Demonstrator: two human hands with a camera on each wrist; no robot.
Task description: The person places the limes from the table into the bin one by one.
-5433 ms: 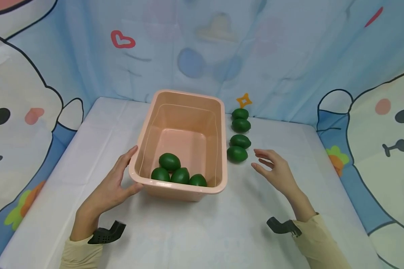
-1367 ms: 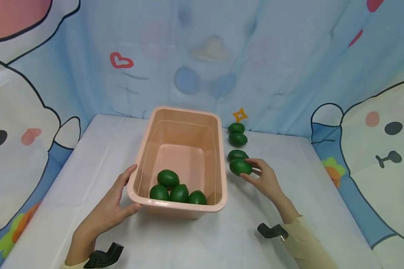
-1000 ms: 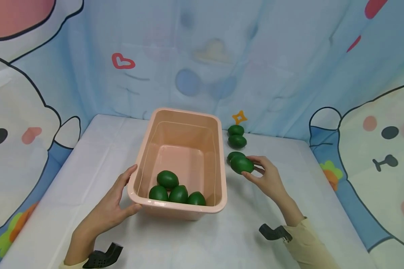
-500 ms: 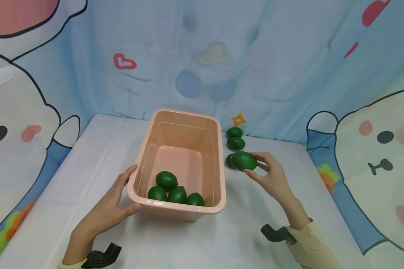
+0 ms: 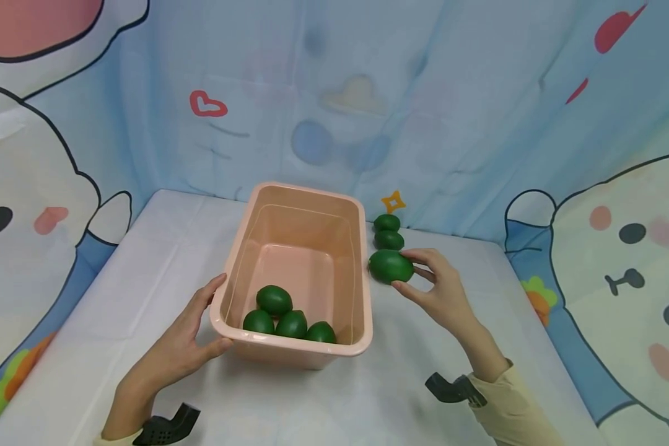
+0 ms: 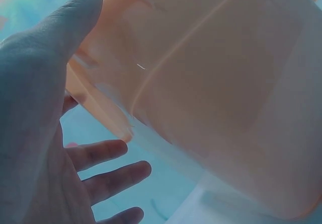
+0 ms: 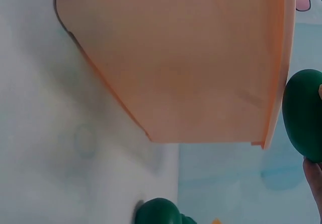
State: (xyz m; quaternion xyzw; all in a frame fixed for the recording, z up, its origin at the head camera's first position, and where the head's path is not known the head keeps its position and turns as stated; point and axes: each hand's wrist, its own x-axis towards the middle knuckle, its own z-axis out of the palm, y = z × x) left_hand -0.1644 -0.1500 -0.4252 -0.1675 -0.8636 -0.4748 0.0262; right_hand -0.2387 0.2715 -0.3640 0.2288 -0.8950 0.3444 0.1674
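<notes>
A pink plastic basin [image 5: 297, 347] stands on the white table with several dark green limes [image 5: 274, 300] gathered at its near end. My left hand [image 5: 173, 347] is at its near left corner. The thumb touches the front rim and the index finger the left rim, fingers fairly straight; in the left wrist view, the other fingers [image 6: 118, 178] are spread free. My right hand [image 5: 443, 294] pinches a lime [image 5: 390, 267] between thumb and fingers beside the basin's right rim. In the right wrist view, that lime [image 7: 304, 116] appears next to the rim.
Two more limes [image 5: 389, 240] lie on the table behind the held one, right of the basin. Whether another lies beneath the held lime is hidden. A printed blue curtain [image 5: 451, 124] hangs behind the table [image 5: 184, 248].
My right hand has gripped the nearest lime of the row, lifted it and moved it left towards the basin's rim. My left hand stays at the corner.
</notes>
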